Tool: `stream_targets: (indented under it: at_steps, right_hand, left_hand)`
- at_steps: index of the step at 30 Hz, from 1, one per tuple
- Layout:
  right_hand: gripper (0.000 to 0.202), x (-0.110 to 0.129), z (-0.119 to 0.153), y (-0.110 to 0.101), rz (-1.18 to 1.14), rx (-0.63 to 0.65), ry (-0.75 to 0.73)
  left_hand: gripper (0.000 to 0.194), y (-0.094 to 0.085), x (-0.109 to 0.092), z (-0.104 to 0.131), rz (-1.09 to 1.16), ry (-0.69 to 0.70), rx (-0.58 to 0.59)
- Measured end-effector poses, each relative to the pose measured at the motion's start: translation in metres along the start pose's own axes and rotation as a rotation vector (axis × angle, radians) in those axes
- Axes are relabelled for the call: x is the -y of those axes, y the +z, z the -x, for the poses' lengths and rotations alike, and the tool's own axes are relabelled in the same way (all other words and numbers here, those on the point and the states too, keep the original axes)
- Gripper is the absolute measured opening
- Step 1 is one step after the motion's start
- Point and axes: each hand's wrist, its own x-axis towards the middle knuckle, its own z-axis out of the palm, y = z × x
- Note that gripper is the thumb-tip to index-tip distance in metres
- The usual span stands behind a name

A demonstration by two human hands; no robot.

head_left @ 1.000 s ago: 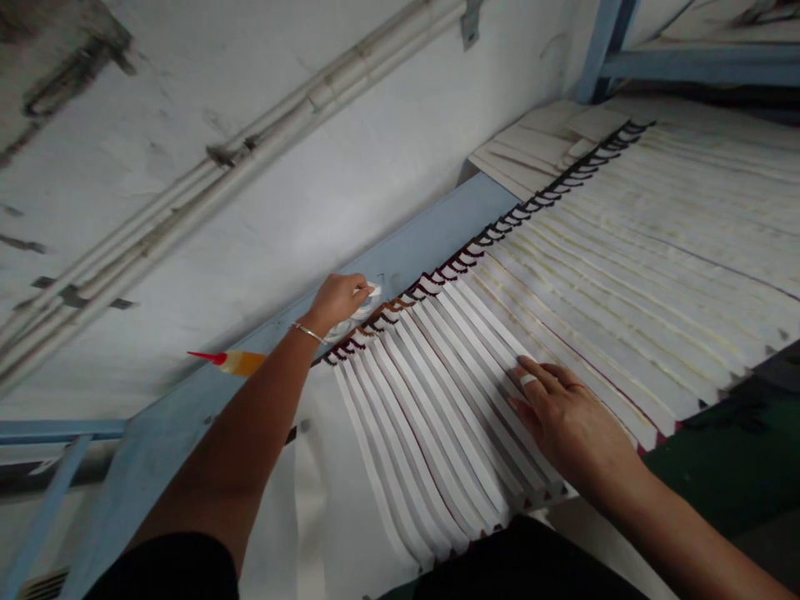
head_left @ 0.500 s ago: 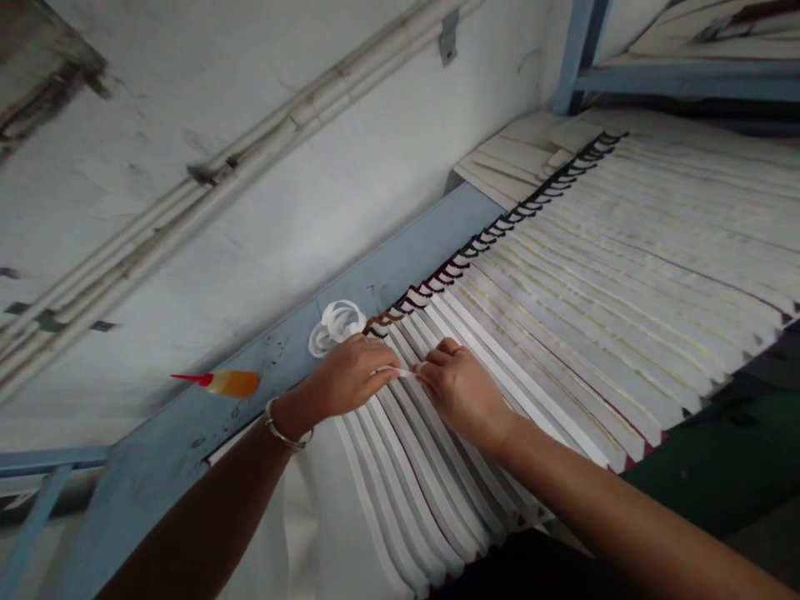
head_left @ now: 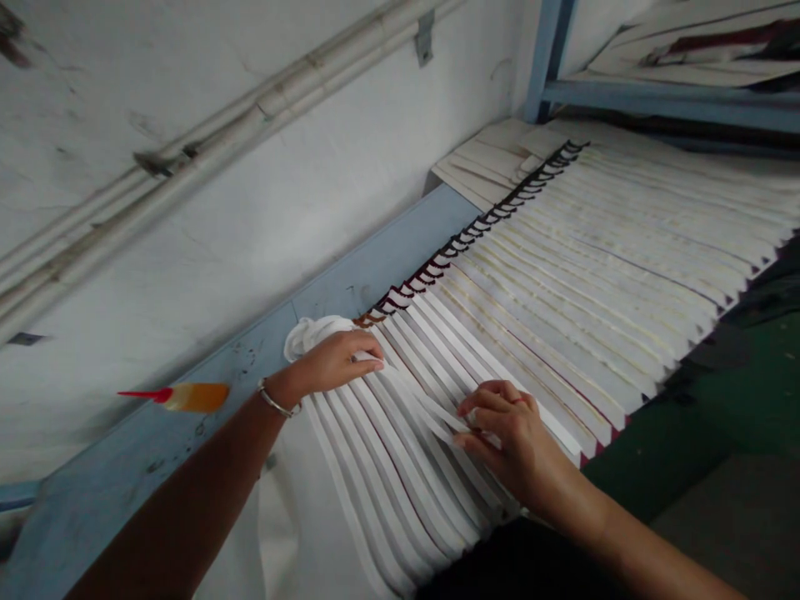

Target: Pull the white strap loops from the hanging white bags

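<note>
My left hand [head_left: 341, 358] is closed on a narrow white strip [head_left: 412, 387] near the upper ends of the layered pieces. The strip runs slantwise to my right hand [head_left: 506, 433], whose thumb and fingers pinch it lower down. Beneath both hands lie overlapping white sheets [head_left: 368, 450], stepped so that only a narrow band of each shows. Behind my left hand, a loose coil of white strip [head_left: 312, 333] rests at the edge of the sheets. Some sheet edges farther right carry yellowish lines, and dark corners line the upper ends.
A bottle of amber liquid with a red nozzle [head_left: 198, 397] lies on the blue table [head_left: 262, 333] at left. Pale boards [head_left: 481, 162] are stacked by the wall. Pipes [head_left: 250, 125] run along the wall, and a blue shelf frame [head_left: 625, 96] stands at upper right.
My hands were close together; my right hand has moved right and toward me, stretching the white strip between them. The coil has shifted and bunched up behind my left hand. The view has shifted slightly.
</note>
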Motion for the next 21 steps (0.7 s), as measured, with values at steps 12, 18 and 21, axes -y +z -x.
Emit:
stream_targets:
  at_steps: [12, 18, 21]
  right_hand:
    - [0.023, -0.028, 0.067, -0.018, 0.275, 0.078, 0.154]
    - [0.020, -0.014, 0.049, -0.023, 0.173, 0.049, 0.198]
    - [0.029, -0.018, 0.054, -0.042, -0.033, -0.030, 0.316]
  left_hand:
    - [0.031, -0.021, 0.001, -0.026, -0.318, 0.010, -0.094]
    - [0.028, 0.036, -0.108, -0.058, -0.030, 0.445, 0.093]
    - [0.023, 0.046, -0.113, -0.069, 0.016, 0.406, 0.239]
